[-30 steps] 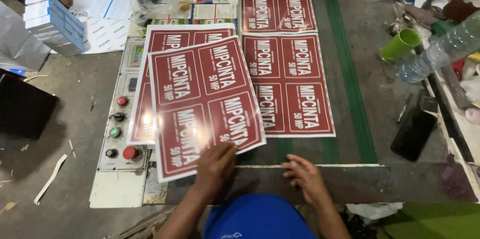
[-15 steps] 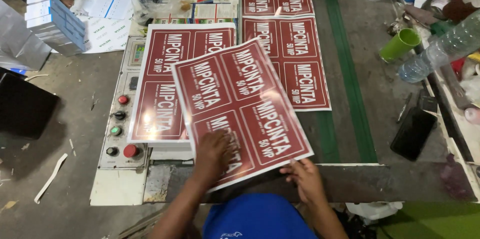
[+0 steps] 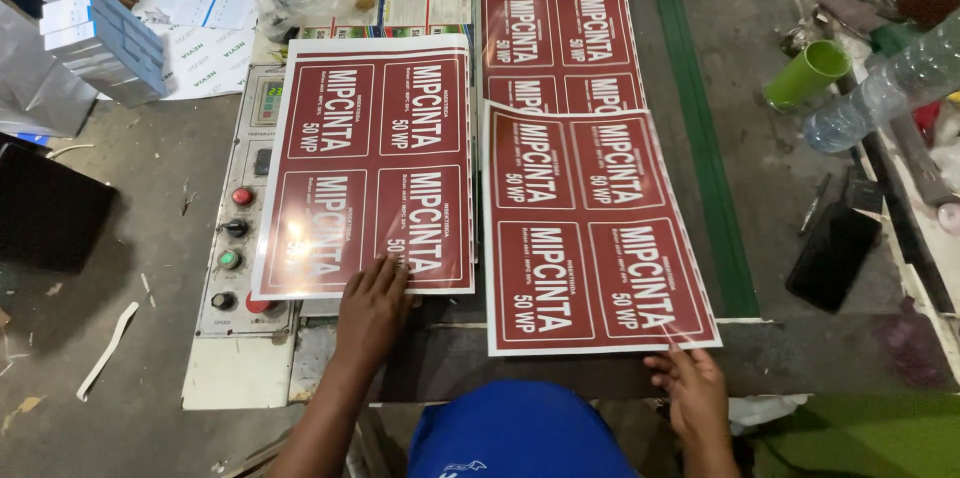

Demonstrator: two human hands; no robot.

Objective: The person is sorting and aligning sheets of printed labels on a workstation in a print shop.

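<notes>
While flat on the grey bench (image 3: 150, 188), glossy dark-red four-panel label sheet (image 3: 590, 228) pinched at near edge by right hand (image 3: 690, 393). Left hand (image 3: 372, 303) open, pressing remaining sheet stack (image 3: 370, 168). Two dealt, stack left.

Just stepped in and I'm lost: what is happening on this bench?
A person is laying out glossy dark-red printed label sheets. Their left hand presses flat on the bottom edge of the stack of red sheets lying over the grey control panel with coloured buttons. Their right hand pinches the near edge of a single red sheet on the belt, overlapping the sheets further up.
</notes>
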